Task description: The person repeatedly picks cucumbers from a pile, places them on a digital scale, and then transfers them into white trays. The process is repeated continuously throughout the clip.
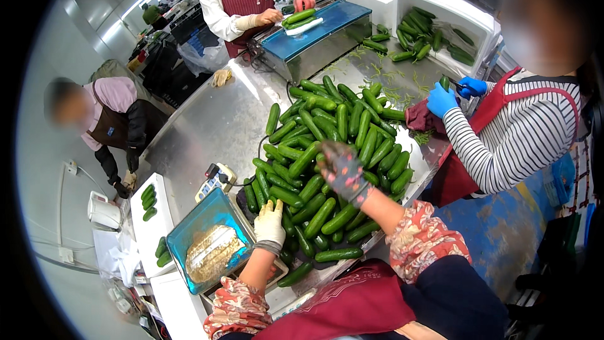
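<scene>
A large heap of cucumbers (318,214) lies on the steel table (207,119). My left hand (269,226), in a white glove, rests at the heap's near left with its fingers apart and nothing held, beside a scale (198,271) with a blue edge. Over the middle of the heap is my right hand (343,173), in a dark spotted glove, its fingers bent and slightly blurred; whether they grip a cucumber I cannot tell. A small corded device (211,186) sits left of the heap.
Co-workers stand across (239,6), at left (113,119) and at right (497,145), the last holding a cucumber in blue gloves. A steel machine (321,44) and white foam boxes (484,25) are at the back; a white board (157,214) with cucumbers lies left.
</scene>
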The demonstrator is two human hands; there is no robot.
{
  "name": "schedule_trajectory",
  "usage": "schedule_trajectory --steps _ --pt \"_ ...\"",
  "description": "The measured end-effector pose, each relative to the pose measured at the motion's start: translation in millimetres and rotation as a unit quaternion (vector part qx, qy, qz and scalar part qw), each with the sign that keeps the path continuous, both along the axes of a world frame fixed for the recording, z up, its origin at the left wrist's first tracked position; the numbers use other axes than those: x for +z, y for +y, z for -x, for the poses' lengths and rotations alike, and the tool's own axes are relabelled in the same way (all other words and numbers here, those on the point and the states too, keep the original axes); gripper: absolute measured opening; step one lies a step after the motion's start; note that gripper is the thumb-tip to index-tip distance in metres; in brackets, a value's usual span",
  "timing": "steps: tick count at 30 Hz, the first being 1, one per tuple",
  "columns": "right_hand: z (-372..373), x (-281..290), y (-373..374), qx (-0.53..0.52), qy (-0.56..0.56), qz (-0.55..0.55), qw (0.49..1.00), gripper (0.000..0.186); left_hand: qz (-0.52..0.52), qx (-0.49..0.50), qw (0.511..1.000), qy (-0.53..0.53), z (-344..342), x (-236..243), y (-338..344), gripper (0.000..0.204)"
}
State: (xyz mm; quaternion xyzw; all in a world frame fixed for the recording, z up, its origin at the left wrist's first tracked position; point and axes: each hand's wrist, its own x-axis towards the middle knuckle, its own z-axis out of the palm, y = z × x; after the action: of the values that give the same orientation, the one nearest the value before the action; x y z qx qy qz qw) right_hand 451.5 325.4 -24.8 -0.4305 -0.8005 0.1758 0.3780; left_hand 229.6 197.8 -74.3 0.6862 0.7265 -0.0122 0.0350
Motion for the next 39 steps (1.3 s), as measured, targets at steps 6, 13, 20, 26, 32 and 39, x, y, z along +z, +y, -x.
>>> schedule_trajectory --steps 6,13,20,26,32,39 --pt "7 -57 53 -0.134 -0.013 -0.069 0.989 0.042 -0.115 0.002 0.98 -0.164 -4 4 1 0.058" --pt "62 -53 -10 0.053 -0.04 -0.079 0.995 0.051 -0.207 -0.027 0.941 -0.268 -47 29 20 0.077" --pt "22 -75 -29 0.116 0.051 -0.007 0.992 0.036 -0.079 -0.05 0.989 -0.113 -44 20 10 0.082" --pt "-29 -77 -16 0.023 -0.208 -0.089 0.974 0.05 -0.017 -0.086 0.994 -0.069 -79 21 -9 0.094" --pt "-37 -74 9 0.07 -0.18 -0.099 0.976 0.053 0.011 -0.096 0.994 -0.056 -83 10 -5 0.085" --pt "-28 -26 45 0.008 -0.097 -0.142 0.985 0.039 0.009 -0.082 0.995 -0.049 -81 8 -5 0.075"
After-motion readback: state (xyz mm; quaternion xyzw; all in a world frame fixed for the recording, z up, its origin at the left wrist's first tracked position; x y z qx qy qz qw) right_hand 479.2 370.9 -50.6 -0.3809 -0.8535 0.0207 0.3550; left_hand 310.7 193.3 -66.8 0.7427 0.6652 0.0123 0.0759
